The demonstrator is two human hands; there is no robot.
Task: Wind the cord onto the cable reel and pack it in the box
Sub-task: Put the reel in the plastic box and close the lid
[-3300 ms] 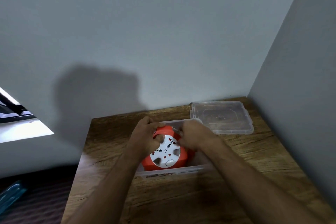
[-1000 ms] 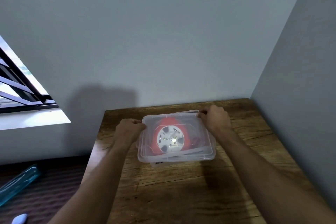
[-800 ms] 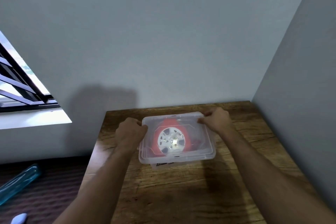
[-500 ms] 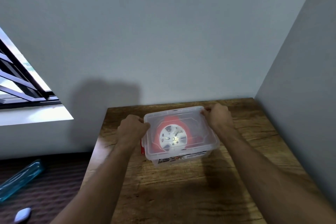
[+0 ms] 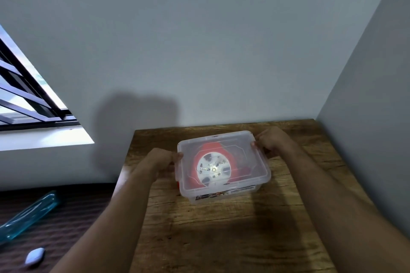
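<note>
A clear plastic box (image 5: 259, 180) stands on the wooden table (image 5: 221, 228) with its clear lid (image 5: 248, 139) lying on top. Through the lid I see the red cable reel (image 5: 208, 148) with its white socket face lying flat inside. My left hand (image 5: 160, 159) grips the lid's left edge. At the lid's far right corner my right hand (image 5: 271, 139) holds on. The cord itself is hidden from view.
The table sits in a corner, with a grey wall behind and another close on the right (image 5: 366, 117). To the left, below the table, lie a blue transparent object (image 5: 28, 215) and a small white object (image 5: 35, 256) on a dark floor. A barred window (image 5: 26, 99) is at far left.
The reel went from being held over the open box to lying inside it. The lid, earlier on the table at the right, now covers the box, with both hands at its edges.
</note>
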